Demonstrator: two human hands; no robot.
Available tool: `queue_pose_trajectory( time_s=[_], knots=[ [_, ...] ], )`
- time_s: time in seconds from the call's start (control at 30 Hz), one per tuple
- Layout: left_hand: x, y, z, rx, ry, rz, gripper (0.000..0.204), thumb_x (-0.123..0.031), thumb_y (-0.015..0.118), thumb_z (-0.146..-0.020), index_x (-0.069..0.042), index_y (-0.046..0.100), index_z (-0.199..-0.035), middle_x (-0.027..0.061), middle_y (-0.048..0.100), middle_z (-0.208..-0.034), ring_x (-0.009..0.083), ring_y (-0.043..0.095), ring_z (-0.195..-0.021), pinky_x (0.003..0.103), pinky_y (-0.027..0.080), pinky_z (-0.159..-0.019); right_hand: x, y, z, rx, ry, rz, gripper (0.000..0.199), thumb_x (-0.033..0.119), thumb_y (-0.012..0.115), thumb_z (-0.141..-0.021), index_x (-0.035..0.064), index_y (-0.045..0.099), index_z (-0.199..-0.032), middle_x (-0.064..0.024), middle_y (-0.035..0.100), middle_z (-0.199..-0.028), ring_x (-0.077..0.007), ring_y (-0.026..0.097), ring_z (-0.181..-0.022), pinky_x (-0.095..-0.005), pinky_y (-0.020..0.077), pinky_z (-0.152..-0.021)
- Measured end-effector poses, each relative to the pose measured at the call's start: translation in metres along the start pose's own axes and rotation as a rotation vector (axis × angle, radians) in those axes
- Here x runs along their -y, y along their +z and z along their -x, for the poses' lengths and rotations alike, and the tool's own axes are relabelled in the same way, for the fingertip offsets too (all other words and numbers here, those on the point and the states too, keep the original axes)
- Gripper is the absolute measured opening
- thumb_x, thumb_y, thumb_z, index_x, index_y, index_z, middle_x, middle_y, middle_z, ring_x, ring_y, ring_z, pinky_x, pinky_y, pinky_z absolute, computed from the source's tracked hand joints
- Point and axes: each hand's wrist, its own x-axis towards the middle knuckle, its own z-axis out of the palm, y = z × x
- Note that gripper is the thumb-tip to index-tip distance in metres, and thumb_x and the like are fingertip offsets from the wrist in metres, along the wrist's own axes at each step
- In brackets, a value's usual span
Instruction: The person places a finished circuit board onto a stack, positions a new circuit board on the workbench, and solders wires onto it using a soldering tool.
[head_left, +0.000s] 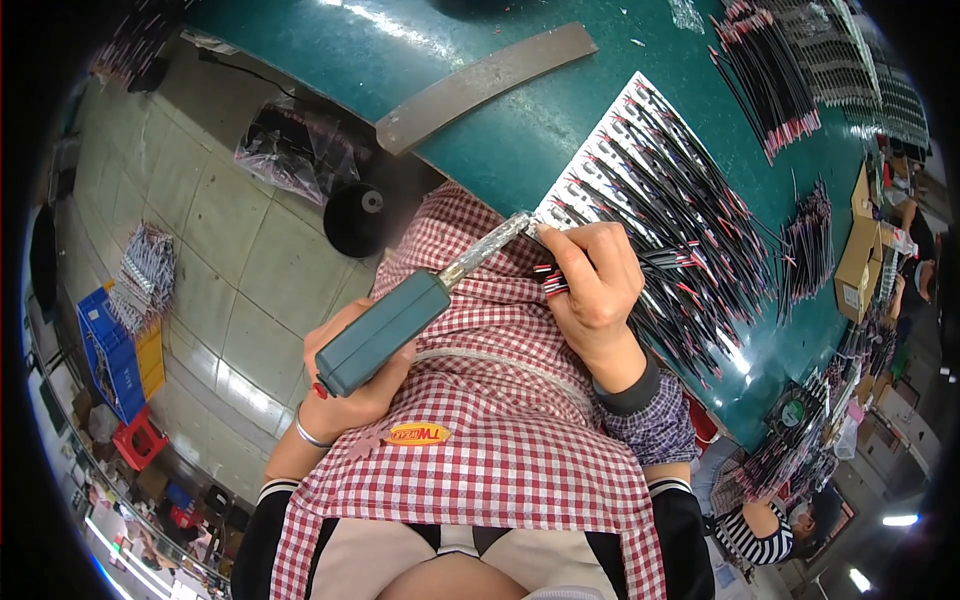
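Observation:
My left hand point(375, 395) is wrapped round the boxy body of a dark green hand tool point(385, 330). Its long barrel point(485, 250) is covered in crumpled silver foil and points up and right. The barrel's tip meets the lower left corner of a white panel point(638, 100), lined with rows of small parts and thin black wires point(670, 220). Closed at that corner, my right hand point(605, 290) pinches with thumb and index finger. Short striped wire ends point(553, 283) in black, red and white stick out from its curled fingers. The exact contact point is partly hidden by my fingertips.
The panel lies on a green table point(480, 170), beside a curved grey strip point(490, 85) at its edge. More wire bundles point(765, 80) and a cardboard box point(860, 250) stand to the right. Left on the floor are a black bin point(355, 220) and blue crate point(110, 355).

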Motion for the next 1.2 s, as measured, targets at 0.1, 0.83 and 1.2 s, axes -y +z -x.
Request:
queue_pose_trajectory(
  time_s=[0.1, 0.83, 1.2],
  knots=[
    [0.005, -0.002, 0.006, 0.009, -0.039, -0.003, 0.021, 0.001, 0.075, -0.073, 0.005, 0.068, -0.092, 0.0138, 0.065, -0.083, 0.0272, 0.067, -0.071, 0.033, 0.054, -0.065, 0.0, 0.0, 0.001, 0.0, -0.002, 0.003, 0.045, -0.007, 0.067, -0.053, 0.0005, 0.072, -0.096, -0.0083, 0.058, -0.08, -0.0262, 0.059, -0.072, -0.0357, 0.0459, -0.059],
    [0.007, 0.002, 0.011, -0.011, -0.009, -0.007, 0.022, 0.001, 0.075, -0.071, 0.004, 0.068, -0.092, 0.0138, 0.066, -0.083, 0.0256, 0.067, -0.068, 0.032, 0.054, -0.063, -0.003, 0.0, 0.002, -0.01, -0.019, -0.006, 0.046, -0.007, 0.065, -0.052, 0.0008, 0.072, -0.097, -0.0086, 0.058, -0.081, -0.026, 0.058, -0.072, -0.0356, 0.045, -0.059],
    [0.002, 0.004, -0.005, -0.001, 0.113, -0.074, 0.021, 0.003, 0.074, -0.072, 0.004, 0.068, -0.092, 0.0155, 0.066, -0.085, 0.0289, 0.068, -0.072, 0.033, 0.055, -0.064, 0.0, 0.002, 0.0, 0.012, 0.004, 0.027, 0.046, -0.008, 0.063, -0.053, 0.0011, 0.071, -0.097, -0.0087, 0.058, -0.081, -0.0269, 0.058, -0.073, -0.0369, 0.0454, -0.06]
  ],
)
